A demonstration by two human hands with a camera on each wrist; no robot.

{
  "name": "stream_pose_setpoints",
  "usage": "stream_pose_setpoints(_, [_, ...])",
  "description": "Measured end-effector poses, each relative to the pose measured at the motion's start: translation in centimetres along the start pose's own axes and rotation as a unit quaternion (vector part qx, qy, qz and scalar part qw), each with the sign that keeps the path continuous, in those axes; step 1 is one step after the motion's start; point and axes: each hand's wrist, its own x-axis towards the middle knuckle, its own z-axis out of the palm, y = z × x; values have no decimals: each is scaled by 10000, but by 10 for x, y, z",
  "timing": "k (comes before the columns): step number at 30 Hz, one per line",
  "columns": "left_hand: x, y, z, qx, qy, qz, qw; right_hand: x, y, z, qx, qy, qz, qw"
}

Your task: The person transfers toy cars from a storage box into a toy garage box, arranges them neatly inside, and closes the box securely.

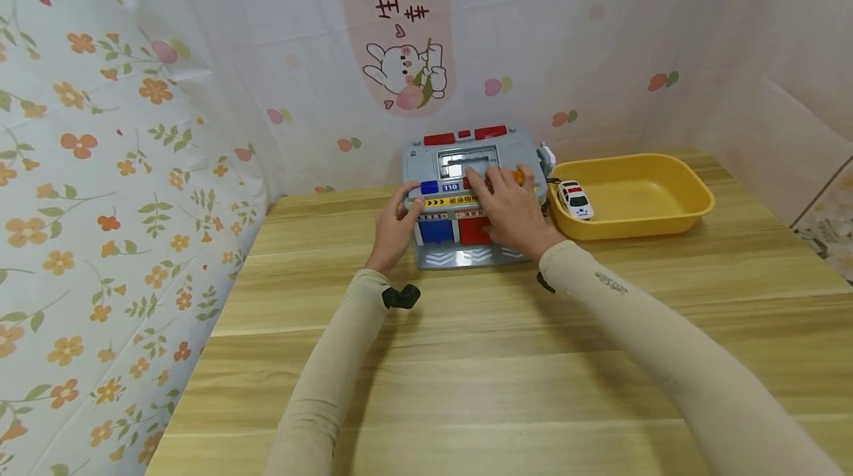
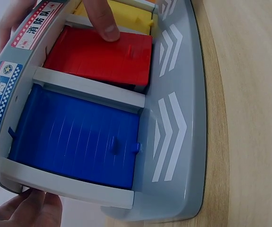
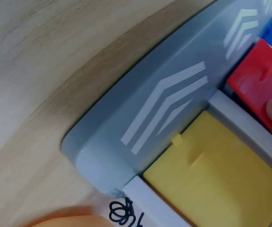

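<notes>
Here, printed cloth [image 1: 533, 24] backs a woodgrain table [image 1: 460, 372]; both hands [image 1: 393, 230] [image 1: 516, 215] grip a toy garage [image 1: 453, 202].

The head view looks forward and down from behind and above both hands, far enough back to take in the left hand [image 1: 393, 230], the right hand [image 1: 513, 211], the toy garage [image 1: 453, 201] between them and the surface [image 1: 453, 372] nearer than either. The left wrist view sits close by that hand, facing the garage's front turned sideways, with the blue door [image 2: 79, 137] large. The right wrist view, equally close and tilted, faces the yellow door [image 3: 225, 170] below its hand's thumb. Both wrist views share the red door [image 2: 95, 59] beneath that thumb.
</notes>
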Motion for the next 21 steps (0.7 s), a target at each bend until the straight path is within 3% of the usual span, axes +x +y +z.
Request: stream_pose_setpoints(21, [0, 2, 2, 141, 77, 116, 9998, 0, 2, 6, -433, 113, -20, 9990])
